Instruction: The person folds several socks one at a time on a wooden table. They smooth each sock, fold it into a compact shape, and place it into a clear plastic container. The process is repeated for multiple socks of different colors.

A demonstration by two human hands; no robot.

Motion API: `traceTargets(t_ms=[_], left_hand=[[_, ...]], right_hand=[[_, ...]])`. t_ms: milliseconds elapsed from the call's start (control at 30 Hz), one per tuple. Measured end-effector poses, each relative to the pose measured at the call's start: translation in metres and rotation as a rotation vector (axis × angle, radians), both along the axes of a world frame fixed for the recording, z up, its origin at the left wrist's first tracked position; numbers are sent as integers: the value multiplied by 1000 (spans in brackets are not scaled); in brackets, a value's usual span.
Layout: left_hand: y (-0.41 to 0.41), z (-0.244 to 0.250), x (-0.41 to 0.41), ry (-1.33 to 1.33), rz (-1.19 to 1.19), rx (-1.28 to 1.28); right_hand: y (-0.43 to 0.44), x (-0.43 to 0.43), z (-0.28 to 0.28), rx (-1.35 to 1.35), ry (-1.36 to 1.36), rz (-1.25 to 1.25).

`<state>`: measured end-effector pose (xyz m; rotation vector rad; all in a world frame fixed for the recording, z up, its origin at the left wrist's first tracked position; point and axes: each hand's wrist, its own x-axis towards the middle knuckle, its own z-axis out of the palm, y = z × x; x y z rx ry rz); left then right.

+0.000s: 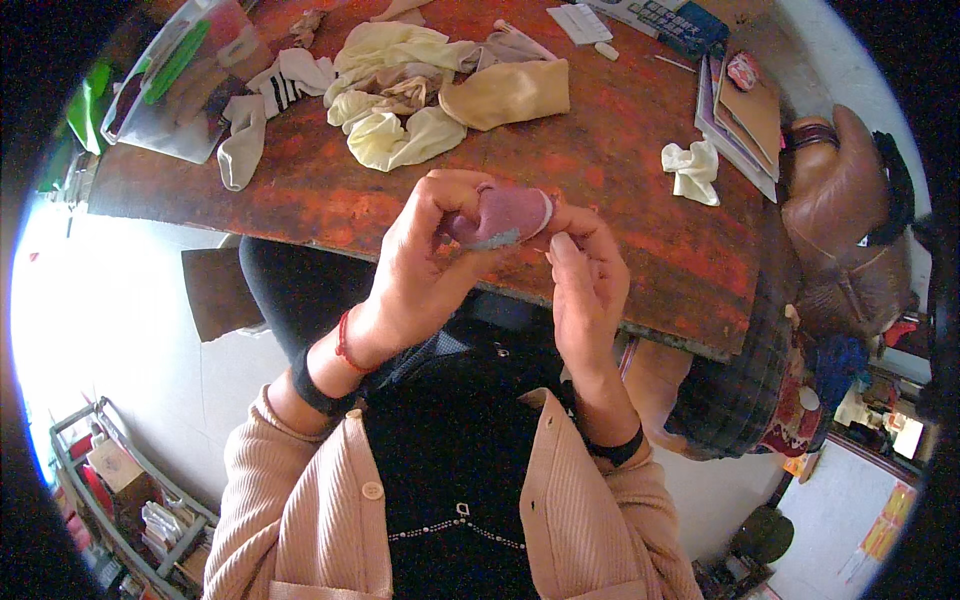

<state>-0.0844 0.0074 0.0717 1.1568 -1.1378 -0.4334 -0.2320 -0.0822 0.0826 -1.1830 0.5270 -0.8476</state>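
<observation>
My left hand (435, 240) holds a bunched mauve sock (514, 210) with a pale edge and a grey patch on its lower side. Part of the fabric is hidden inside the fingers. Close against the sock's right edge is my right hand (589, 270), its thumb and index finger drawn together. Whether something thin sits between those fingertips is too small to tell. Both hands are above the near edge of a worn red-brown wooden table (600, 172). Beyond them lies a pile of pale yellow socks (409, 139) with a tan sock (510, 94) on its right.
At the far left stands a clear plastic bin (176, 139), with a striped white sock (292, 79) and a grey sock (244, 146) beside it. Crumpled white cloth (691, 172) lies near notebooks (739, 127) on the right. A brown leather bag (840, 217) is beyond the table's right edge.
</observation>
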Motion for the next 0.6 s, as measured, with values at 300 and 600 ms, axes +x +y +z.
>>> traceTargets(t_ms=[300, 600], left_hand=[[2, 0, 0, -192, 32, 16], [-2, 19, 7, -590, 78, -51]], right_hand=[[-17, -5, -9, 306, -159, 212], [-35, -5, -34, 484, -259, 308]])
